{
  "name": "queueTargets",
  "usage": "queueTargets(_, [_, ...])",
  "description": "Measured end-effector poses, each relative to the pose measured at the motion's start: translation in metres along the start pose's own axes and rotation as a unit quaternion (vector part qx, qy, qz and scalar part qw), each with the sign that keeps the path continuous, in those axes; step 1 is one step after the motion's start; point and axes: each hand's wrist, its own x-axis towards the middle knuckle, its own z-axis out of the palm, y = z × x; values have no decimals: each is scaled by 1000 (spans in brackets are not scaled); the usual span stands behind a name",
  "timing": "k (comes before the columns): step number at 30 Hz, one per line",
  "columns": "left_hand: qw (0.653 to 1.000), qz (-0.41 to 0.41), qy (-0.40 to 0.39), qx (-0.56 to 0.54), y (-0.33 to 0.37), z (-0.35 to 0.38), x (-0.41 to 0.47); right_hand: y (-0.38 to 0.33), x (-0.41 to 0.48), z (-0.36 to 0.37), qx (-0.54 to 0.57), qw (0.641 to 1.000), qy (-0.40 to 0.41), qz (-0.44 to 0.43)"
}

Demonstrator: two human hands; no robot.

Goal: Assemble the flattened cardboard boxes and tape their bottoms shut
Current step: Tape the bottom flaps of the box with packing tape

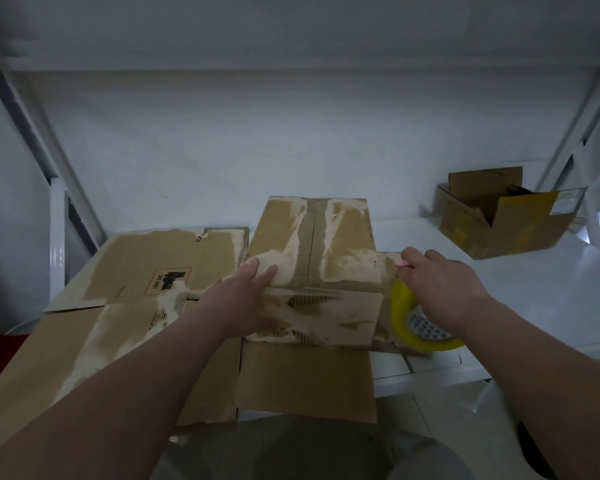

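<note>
Box (312, 244) and perhaps tape (404, 317) under hands (253, 292) (440, 275)

Only one mark reads clean here: "UN 3481."
Left of the left grip (253, 294), on the flattened box (125, 258), there's a red dashed-border label (167, 280) reading "UN 3481" beside a black pictogram. Beyond the same grip, the letters "CO" sit at that sheet's far edge. The small print just left of the grip is too blurred to read, and so is the pale sticker (565, 201) on the open box (506, 223) beyond the right grip (440, 277).
</note>
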Motion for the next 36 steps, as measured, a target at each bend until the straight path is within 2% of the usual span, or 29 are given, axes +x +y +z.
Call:
queueTargets(14, [1000,-8,-16,16,2,-2,-1,-4,2,19,33,999,-33,-6])
queueTargets(20, [997,-22,-30,65,15,-9,-4,-10,6,27,48,998,-39,-4])
queueTargets(26, [994,-22,-38,103,52,-8,6,-16,7,33,64,997,-41,4])
queueTargets(36, [992,62,-27,103,140,-4,24,-15,4,36,81,996,-38,19])
